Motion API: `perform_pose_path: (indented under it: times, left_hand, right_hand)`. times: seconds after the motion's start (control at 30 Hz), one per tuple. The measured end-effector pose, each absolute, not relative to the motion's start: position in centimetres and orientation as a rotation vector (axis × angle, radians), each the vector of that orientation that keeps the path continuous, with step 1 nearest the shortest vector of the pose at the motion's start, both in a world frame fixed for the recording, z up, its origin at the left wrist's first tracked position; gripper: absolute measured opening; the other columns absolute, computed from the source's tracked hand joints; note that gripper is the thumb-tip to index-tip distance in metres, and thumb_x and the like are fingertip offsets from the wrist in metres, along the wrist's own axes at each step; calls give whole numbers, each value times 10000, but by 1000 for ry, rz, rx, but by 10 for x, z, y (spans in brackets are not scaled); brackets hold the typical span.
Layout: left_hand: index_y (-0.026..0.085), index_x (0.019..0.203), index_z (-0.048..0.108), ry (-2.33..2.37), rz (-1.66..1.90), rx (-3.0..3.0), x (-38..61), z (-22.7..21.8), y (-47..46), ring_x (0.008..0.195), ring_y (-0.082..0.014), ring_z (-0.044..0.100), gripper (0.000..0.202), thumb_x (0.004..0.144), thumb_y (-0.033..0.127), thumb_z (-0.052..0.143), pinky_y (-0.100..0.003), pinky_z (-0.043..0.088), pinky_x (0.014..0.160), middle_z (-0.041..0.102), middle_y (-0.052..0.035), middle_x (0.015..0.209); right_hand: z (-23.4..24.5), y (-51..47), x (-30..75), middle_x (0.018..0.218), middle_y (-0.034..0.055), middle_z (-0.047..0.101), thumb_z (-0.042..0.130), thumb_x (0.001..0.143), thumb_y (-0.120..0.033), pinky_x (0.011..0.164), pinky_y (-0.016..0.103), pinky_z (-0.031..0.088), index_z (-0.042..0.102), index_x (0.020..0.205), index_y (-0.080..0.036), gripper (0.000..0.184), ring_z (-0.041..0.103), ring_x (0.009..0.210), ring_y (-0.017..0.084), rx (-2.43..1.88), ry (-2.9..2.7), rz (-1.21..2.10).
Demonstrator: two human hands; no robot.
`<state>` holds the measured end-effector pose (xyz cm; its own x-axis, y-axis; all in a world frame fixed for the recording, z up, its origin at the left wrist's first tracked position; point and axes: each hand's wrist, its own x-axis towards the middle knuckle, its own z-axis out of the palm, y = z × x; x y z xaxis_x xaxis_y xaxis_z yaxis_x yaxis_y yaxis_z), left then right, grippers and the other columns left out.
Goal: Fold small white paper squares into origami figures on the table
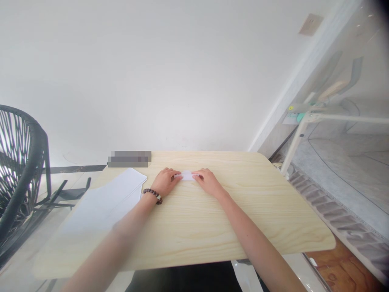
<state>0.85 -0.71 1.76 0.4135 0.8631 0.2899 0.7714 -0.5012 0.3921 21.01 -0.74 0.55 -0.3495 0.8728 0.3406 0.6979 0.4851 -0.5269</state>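
A small folded piece of white paper (187, 176) lies low over the wooden table (243, 211), near its middle. My left hand (166, 180), with a dark beaded bracelet (152, 193) at the wrist, pinches the paper's left end. At the right end, my right hand (208, 181) grips it between thumb and fingers. Both hands rest close to the tabletop, and the paper spans the gap between them. The fingers cover the paper's two ends.
Loose sheets of white paper (103, 202) lie on the table's left side, partly under my left forearm. A blurred-out dark patch (130, 159) covers something at the back left edge. A dark woven chair (33, 162) stands left; a white metal frame (293, 148) stands right.
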Motion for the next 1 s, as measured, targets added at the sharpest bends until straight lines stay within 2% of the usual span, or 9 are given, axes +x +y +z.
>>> perform_pose_path:
  times: [0.27, 0.53, 0.77, 1.0]
  left_hand:
    - [214, 820, 612, 1426, 672, 2416, 7, 19, -7, 751, -166, 488, 296, 794, 367, 359, -274, 373, 682, 588, -21, 743]
    - [222, 821, 614, 1411, 692, 2396, 6, 20, -7, 792, -171, 474, 289, 781, 376, 373, -272, 356, 709, 592, -18, 762]
    - [288, 790, 624, 1607, 613, 2321, 6, 17, -5, 857, -205, 453, 260, 731, 446, 426, -371, 262, 775, 601, 6, 783]
    - [301, 783, 616, 1620, 605, 2283, 6, 16, -3, 883, -208, 433, 238, 722, 445, 437, -377, 238, 789, 595, 17, 775]
  right_hand:
    - [10, -9, 212, 662, 17, 547, 419, 794, -289, 634, 233, 327, 603, 720, -173, 230, 438, 656, 112, -1256, -2171, 408]
    - [5, -8, 212, 670, 7, 540, 475, 763, -279, 641, 236, 334, 602, 806, -196, 158, 435, 657, 110, -1242, -2125, 439]
    - [3, -10, 211, 675, 9, 526, 455, 777, -264, 651, 244, 328, 586, 822, -191, 157, 433, 674, 116, -1242, -2129, 377]
    - [4, -12, 209, 699, 8, 516, 444, 785, -251, 666, 248, 328, 569, 821, -191, 143, 437, 696, 118, -1268, -2151, 339]
